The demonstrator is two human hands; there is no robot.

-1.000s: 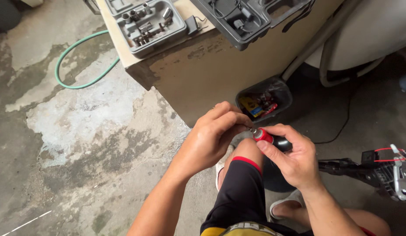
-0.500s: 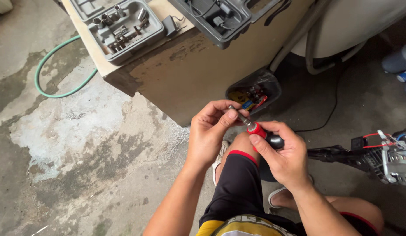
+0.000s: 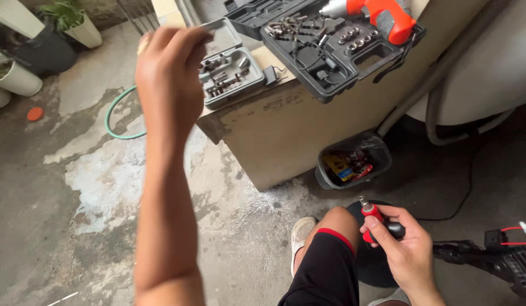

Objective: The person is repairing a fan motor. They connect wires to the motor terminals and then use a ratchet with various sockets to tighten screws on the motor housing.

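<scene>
My right hand (image 3: 407,249) grips a short screwdriver with a red and black handle (image 3: 375,218), held beside my knee with its metal tip pointing up. My left hand (image 3: 169,68) is raised high with the arm stretched out. Its bunched fingers are close to a grey open case of driver bits (image 3: 232,68) on a beige wooden box (image 3: 285,136). The hand is blurred, and anything pinched in its fingers is hidden.
A dark tool case (image 3: 331,56) with sockets and an orange cordless drill (image 3: 387,17) lies on the box. A black bin (image 3: 353,161) of small parts stands on the concrete floor. A green hose (image 3: 113,122) and plant pots (image 3: 13,79) are at the left; a device with red wires (image 3: 501,255) is at the right.
My left hand left the screwdriver's tip and rose up and left toward the bit case. My right hand stays near my knee with the screwdriver. The view tilted up.
</scene>
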